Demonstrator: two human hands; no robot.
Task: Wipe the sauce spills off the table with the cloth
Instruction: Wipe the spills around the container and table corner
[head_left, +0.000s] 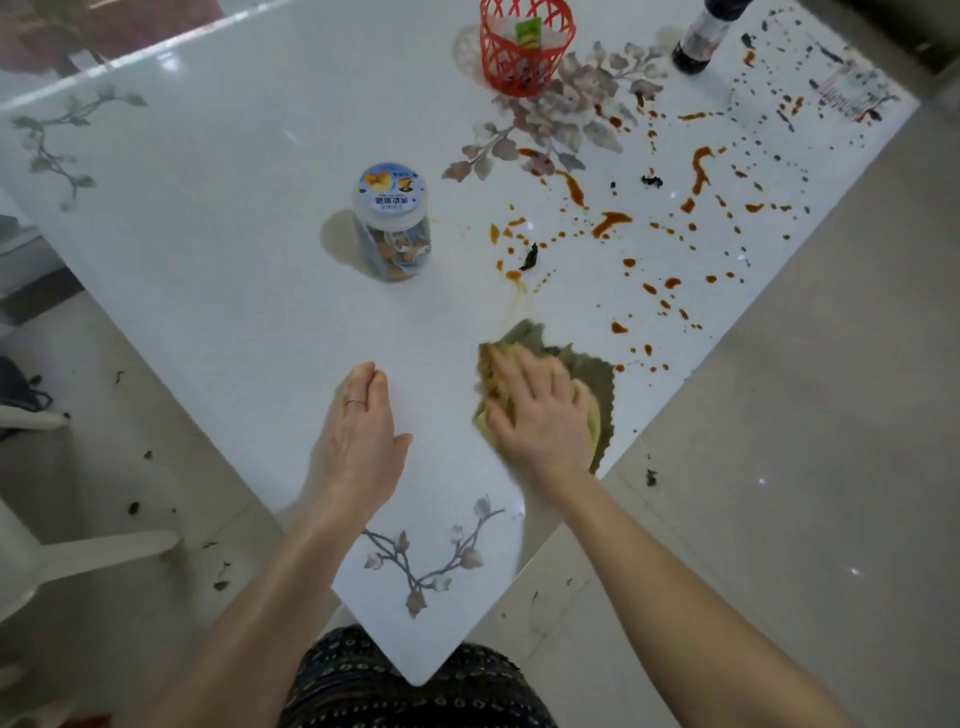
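Across most of the frame: white glossy table with printed grey flower sprays, one corner pointing to 6 o'clock, far side cut off at the top. Orange-brown sauce spills scatter from centre out to 1–3 o'clock as drops and streaks. A few dark bits lie among them; can't tell what they are. A faint smeared streak runs from the nearest drops down to the cloth. Right hand, just off centre toward 4 o'clock, lies flat on the cloth, fingers straight and spread, pressing rather than curled round it. Cloth is yellow-green and crumpled, mostly hidden under the hand; its wavy edge shows on the hand's 1–3 o'clock side, near the table edge. Left hand at 7 o'clock of centre, fingers straight and together, holding nothing; palm contact with the table unclear. Clear jar with white lid at 11 o'clock, upright, contents hard to read. Red lattice basket at 12 o'clock, rim cut off. Dark bottle at 1 o'clock, top cut off.
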